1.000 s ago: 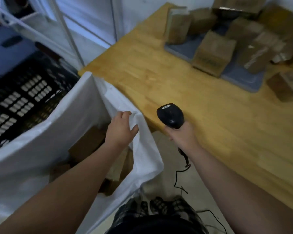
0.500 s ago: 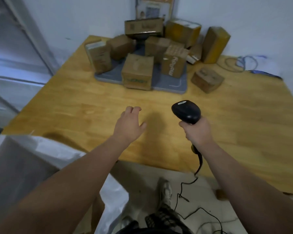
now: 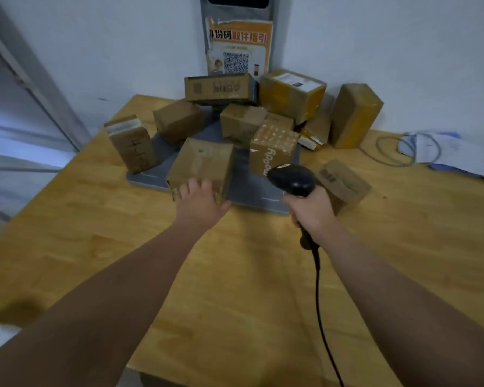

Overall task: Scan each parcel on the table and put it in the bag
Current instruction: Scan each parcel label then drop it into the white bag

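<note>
Currently out over the worktop (image 3: 123,247) with the left hand (image 3: 200,202): grip spread, touching the near face of the front parcel (image 3: 204,160) with straight fingers, not curled round it. Found at the near edge of a flat grey tray (image 3: 252,191). On the same tray: a printed box (image 3: 271,152) just right of it, a tall narrow box (image 3: 132,143) upright at the left edge, several more cardboard parcels heaped toward the wall. Off the tray, straight on the wood: a small parcel (image 3: 344,182) just behind the right hand (image 3: 310,209), a tall yellow-taped box (image 3: 355,115) upright near the wall. Holding a black scanner (image 3: 291,178) with the right grip wrapped round its handle, head turned toward the tray, cable (image 3: 317,275) hanging back past the near edge.
</note>
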{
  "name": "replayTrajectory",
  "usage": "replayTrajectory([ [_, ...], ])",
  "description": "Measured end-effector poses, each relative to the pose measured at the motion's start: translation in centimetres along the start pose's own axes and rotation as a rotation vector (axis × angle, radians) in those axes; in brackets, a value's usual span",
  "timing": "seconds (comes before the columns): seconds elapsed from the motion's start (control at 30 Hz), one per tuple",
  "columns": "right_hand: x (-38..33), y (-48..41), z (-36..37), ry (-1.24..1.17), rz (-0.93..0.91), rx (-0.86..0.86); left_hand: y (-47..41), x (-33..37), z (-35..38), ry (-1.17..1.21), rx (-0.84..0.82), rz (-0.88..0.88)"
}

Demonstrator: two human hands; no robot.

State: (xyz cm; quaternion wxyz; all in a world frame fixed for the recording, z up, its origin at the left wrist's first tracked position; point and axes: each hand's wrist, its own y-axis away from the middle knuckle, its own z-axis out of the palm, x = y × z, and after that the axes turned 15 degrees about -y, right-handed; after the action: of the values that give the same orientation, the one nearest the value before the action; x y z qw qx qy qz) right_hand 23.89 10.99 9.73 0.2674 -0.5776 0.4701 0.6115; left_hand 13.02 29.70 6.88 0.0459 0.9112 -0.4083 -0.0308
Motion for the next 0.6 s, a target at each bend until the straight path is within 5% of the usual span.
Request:
replayTrajectory([
  [0.3, 3.2, -7.8, 5.7, -0.117, 0.228, -0.039, -9.1, -2.1, 1.4, 0.019, -0.236, -0.251],
  [0.6, 5.3, -7.6, 7.5, -0.119, 0.315, 0.016, -10.4, -2.1, 0.2, -0.123, -0.478, -0.176],
])
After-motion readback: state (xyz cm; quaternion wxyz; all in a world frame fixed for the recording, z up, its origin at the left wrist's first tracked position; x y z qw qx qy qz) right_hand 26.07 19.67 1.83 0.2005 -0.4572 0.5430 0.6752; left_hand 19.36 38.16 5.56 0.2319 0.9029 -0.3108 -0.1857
